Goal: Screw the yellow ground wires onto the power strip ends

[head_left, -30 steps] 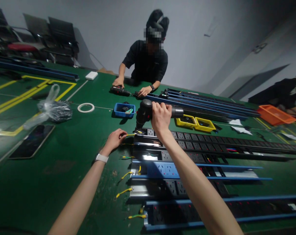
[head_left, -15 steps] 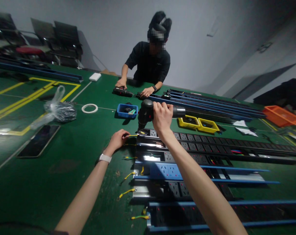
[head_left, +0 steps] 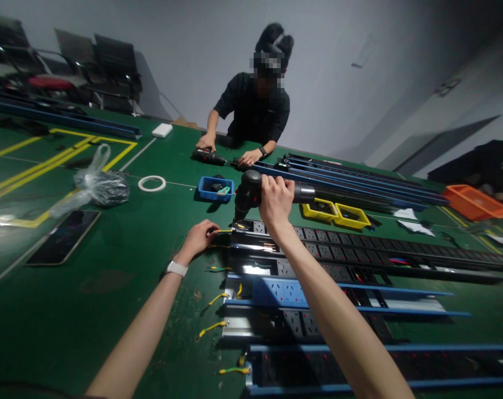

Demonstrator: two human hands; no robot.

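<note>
My right hand (head_left: 278, 200) is wrapped round the handle of a black cordless screwdriver (head_left: 248, 191). Its tip points down at the left end of the farthest socket strip (head_left: 330, 237) in the near group. Between the fingertips of my left hand (head_left: 201, 237) is a short yellow-green wire (head_left: 223, 231), which runs to that same strip end. Closer to me lie several more strips, among them a blue-sided strip (head_left: 276, 292), with similar wires (head_left: 212, 329) sticking out at their left ends. The screw point under the tool is too small to make out.
Across the green table (head_left: 110, 321) a co-worker (head_left: 255, 105) holds another power driver (head_left: 209, 157) at blue rails. A blue bin (head_left: 216, 189), yellow bins (head_left: 351, 216) and an orange crate (head_left: 478, 202) stand around. Left are a phone (head_left: 64, 237), tape ring (head_left: 152, 183) and plastic bag (head_left: 105, 187).
The view has shifted very slightly. Both my hands, the screwdriver and the wire keep the same places relative to the strip.
</note>
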